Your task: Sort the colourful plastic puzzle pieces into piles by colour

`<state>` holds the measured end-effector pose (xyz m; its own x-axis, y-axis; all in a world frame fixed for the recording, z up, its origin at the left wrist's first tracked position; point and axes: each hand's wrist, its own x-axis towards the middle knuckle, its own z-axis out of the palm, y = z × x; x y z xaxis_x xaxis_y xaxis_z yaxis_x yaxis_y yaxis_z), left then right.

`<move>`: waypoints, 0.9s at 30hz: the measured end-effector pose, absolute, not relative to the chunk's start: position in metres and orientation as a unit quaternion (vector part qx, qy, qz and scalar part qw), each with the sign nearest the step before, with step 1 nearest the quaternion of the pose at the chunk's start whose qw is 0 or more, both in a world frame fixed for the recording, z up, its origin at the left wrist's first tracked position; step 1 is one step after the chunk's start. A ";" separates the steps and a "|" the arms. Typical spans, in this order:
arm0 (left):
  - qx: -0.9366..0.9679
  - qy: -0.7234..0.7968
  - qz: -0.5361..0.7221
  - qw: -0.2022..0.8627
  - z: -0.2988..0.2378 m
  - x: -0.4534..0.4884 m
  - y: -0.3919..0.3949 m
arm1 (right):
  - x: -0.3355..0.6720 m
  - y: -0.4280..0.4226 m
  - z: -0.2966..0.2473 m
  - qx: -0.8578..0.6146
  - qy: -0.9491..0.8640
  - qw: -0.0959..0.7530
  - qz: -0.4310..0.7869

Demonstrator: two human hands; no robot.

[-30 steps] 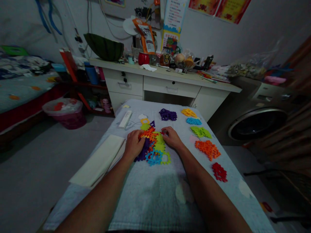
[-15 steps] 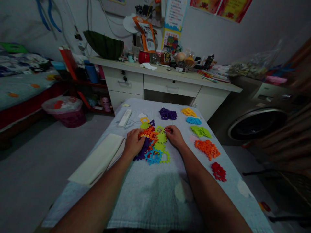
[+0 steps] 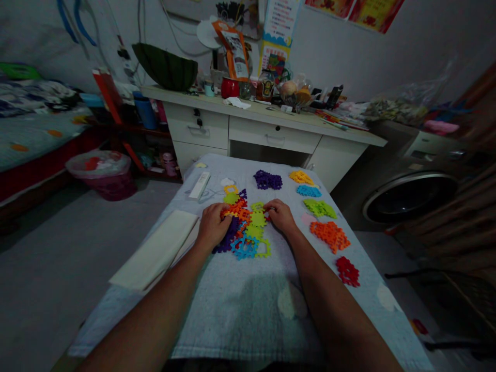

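Lime pieces [image 3: 256, 219] lie near the tabletop's [image 3: 232, 305] middle, their row running far edge to near; the right hand [image 3: 281, 217], nearer, curls just right of them, the left hand [image 3: 213, 223] beside orange pieces [image 3: 242, 213]. Whether either grips, I cannot tell.

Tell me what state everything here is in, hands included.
Mixed pieces: between the hands, some apparently joined
Left hand: touching the mixed pieces, grip unclear
Right hand: at their right edge, fingers bent
Purple pile: heaped
Yellow pile: heaped
Blue pile: heaped
Green pile: heaped
Orange pile: heaped
Red pile: heaped
Left drawer: shut
Middle drawer: shut
Washer door: shut
Watermelon: cut
Bin: lined, things inside
Cream sheet: apparently folded
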<state>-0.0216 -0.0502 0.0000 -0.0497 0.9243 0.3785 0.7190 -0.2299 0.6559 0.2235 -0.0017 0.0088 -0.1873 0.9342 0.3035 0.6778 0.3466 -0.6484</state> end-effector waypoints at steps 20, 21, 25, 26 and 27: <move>0.689 0.605 0.380 0.117 -0.003 -0.024 -0.047 | 0.246 -0.033 0.044 -0.618 -0.771 0.124 0.089; 0.691 0.605 0.377 0.118 -0.004 -0.024 -0.046 | 0.252 -0.040 0.048 -0.610 -0.776 0.134 0.091; 0.693 0.608 0.368 0.120 -0.005 -0.025 -0.046 | 0.293 -0.074 0.066 -0.578 -0.790 0.175 0.106; 0.692 0.610 0.367 0.119 -0.004 -0.025 -0.046 | 0.306 -0.085 0.070 -0.578 -0.787 0.183 0.112; 0.692 0.611 0.365 0.119 -0.004 -0.025 -0.046 | 0.319 -0.095 0.073 -0.583 -0.782 0.187 0.116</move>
